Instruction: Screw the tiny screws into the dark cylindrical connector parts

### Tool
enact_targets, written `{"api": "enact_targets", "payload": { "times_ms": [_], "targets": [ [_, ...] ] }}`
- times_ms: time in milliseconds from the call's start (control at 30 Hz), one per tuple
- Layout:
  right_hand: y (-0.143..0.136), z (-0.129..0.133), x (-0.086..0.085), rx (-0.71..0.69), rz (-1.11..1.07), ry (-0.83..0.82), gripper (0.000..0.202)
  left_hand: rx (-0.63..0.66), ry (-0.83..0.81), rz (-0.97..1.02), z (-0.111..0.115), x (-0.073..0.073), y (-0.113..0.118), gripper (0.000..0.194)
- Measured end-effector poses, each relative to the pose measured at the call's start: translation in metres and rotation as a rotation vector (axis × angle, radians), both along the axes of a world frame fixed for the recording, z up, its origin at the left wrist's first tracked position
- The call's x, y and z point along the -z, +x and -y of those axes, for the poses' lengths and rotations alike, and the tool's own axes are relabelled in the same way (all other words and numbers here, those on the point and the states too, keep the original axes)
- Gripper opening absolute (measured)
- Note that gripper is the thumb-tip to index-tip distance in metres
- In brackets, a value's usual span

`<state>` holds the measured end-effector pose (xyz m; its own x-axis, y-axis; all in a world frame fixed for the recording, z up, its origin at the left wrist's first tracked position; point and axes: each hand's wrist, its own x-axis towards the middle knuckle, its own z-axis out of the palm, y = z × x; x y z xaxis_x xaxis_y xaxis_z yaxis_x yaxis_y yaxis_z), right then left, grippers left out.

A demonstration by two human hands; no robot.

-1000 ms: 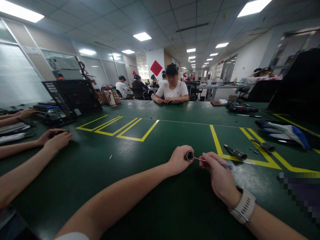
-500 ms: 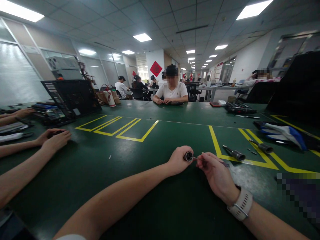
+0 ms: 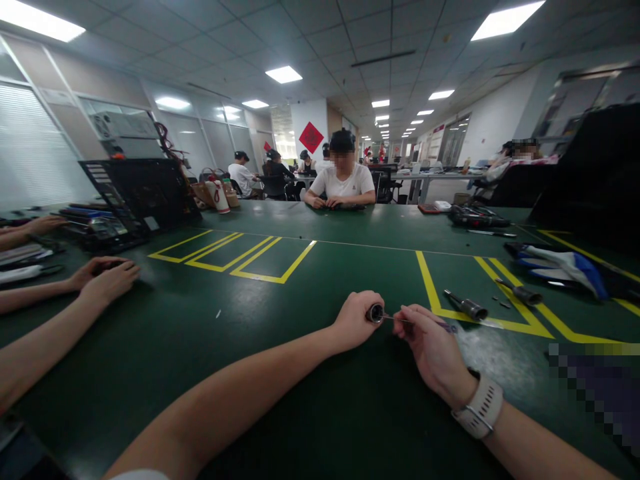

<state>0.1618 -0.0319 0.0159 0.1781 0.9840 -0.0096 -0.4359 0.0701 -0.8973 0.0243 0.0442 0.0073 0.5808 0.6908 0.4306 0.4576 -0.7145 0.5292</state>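
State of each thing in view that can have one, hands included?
Left hand: closed on hollow cylinder
Right hand: closed on thin tool
Hollow cylinder: held, open end showing
Thin tool: held, pointing at cylinder's opening
Nearer metal part: lying on its side
Farther metal part: lying on its side
Wrist strap: fastened
Ceiling lights: lit

Long Green Table Under Bright Ceiling Panels

From here the green tabletop [image 3: 260, 307] spreads wide, marked out in yellow tape [image 3: 427, 280]. Lit panels [image 3: 284, 75] run back along a gridded ceiling [image 3: 220, 40]. On the left, pale blinds [image 3: 31, 150] hang beside a row of glassy partitions [image 3: 193, 140]. A red diamond-shaped decoration [image 3: 311, 137] brightens a white pillar [image 3: 296, 117]. Farther back I see grey desks [image 3: 443, 176], black chairs [image 3: 273, 186] and a plain white wall [image 3: 493, 110] to the right.
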Motion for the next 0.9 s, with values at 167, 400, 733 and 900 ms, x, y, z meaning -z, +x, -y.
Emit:
{"api": "enact_targets", "payload": {
  "times_ms": [167,400,733,900],
  "targets": [
    [-0.0003,-0.0003,-0.0006,-0.019,-0.025,0.01,0.017,0.023,-0.047,0.053,-0.0011,-0.0011,0.0006,0.006],
    [-0.0023,0.0015,-0.0011,0.018,0.017,0.017,0.019,0.014,-0.067,0.081,-0.0003,-0.0011,0.0006,0.009],
    [-0.0031,0.0018,-0.0007,0.039,0.051,0.0,0.018,-0.031,0.016,-0.056,0.002,-0.0014,0.0002,0.008],
    [-0.0009,0.0011,-0.0012,0.002,0.026,0.0,0.019,0.01,-0.042,0.04,-0.0002,-0.0016,0.0002,0.009]
  ]
}}
